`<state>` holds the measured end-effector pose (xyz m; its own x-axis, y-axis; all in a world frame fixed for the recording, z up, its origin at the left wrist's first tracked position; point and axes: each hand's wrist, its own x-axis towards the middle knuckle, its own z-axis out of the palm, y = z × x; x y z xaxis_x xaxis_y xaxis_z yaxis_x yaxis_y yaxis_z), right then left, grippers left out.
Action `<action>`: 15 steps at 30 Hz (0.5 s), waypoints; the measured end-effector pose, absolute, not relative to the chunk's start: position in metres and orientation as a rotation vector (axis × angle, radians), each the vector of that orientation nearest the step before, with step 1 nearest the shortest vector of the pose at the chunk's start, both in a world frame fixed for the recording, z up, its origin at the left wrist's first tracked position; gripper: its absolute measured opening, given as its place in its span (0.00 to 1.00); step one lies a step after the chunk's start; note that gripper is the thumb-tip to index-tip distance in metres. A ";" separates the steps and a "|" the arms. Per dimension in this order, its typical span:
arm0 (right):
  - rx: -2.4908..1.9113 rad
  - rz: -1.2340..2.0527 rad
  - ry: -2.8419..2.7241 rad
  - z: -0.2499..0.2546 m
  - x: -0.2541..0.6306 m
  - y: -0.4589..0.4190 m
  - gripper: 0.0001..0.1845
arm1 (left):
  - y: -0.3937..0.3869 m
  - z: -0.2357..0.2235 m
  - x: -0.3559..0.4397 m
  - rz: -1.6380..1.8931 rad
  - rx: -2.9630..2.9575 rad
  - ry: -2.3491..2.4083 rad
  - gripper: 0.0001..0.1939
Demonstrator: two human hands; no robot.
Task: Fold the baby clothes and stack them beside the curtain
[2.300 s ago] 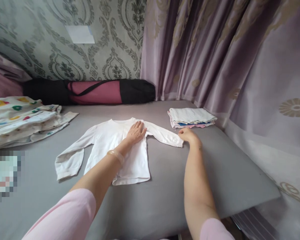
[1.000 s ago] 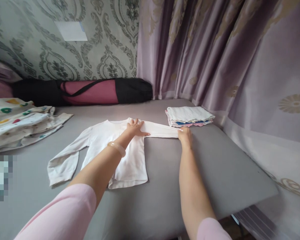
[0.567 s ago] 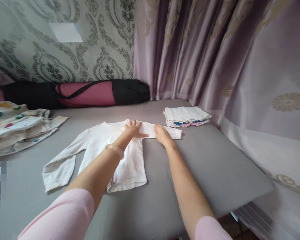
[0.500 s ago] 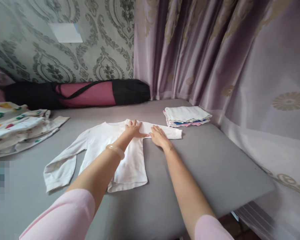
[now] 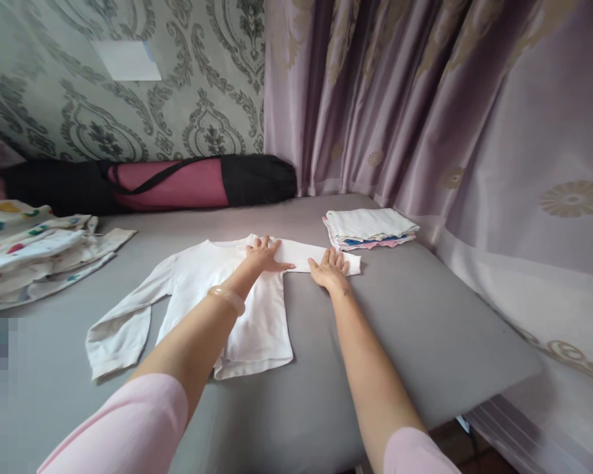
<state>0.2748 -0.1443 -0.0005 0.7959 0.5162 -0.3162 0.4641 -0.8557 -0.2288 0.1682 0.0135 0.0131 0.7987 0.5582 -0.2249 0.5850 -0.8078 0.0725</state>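
A white long-sleeved shirt (image 5: 197,276) lies spread out on the grey bed sheet (image 5: 405,329). My left hand (image 5: 265,255) rests on its right shoulder area, palm down with fingers spread; part of the shirt's front is hidden under that forearm. On the sleeve stretched out to the right, near the cuff, my right hand (image 5: 331,266) lies flat with its fingers extended. The other sleeve bends down toward the lower left, a little wrinkled. Neither hand grips the cloth.
A folded stack of cloths (image 5: 370,227) sits at the back right. Patterned clothes (image 5: 44,250) are heaped at the left. A long black and maroon bag (image 5: 172,184) lies along the wall. Purple curtains (image 5: 400,99) hang behind the bed's right edge.
My right hand has slid right along the sleeve, from near the armpit toward the cuff. My left hand stays in place on the shoulder.
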 end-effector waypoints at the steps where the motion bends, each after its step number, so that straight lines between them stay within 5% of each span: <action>1: -2.842 0.570 -0.779 0.000 0.275 -0.144 0.42 | 0.014 0.012 0.168 -0.284 2.847 0.910 0.54; 15: -2.853 0.570 -0.795 0.000 0.276 -0.144 0.42 | 0.021 0.005 0.152 -0.181 2.711 0.790 0.48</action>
<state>0.2757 -0.1438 -0.0004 0.7905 0.5204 -0.3229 0.4730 -0.8537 -0.2179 0.1520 0.0210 0.0051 0.8397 0.5026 -0.2056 0.5419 -0.7995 0.2591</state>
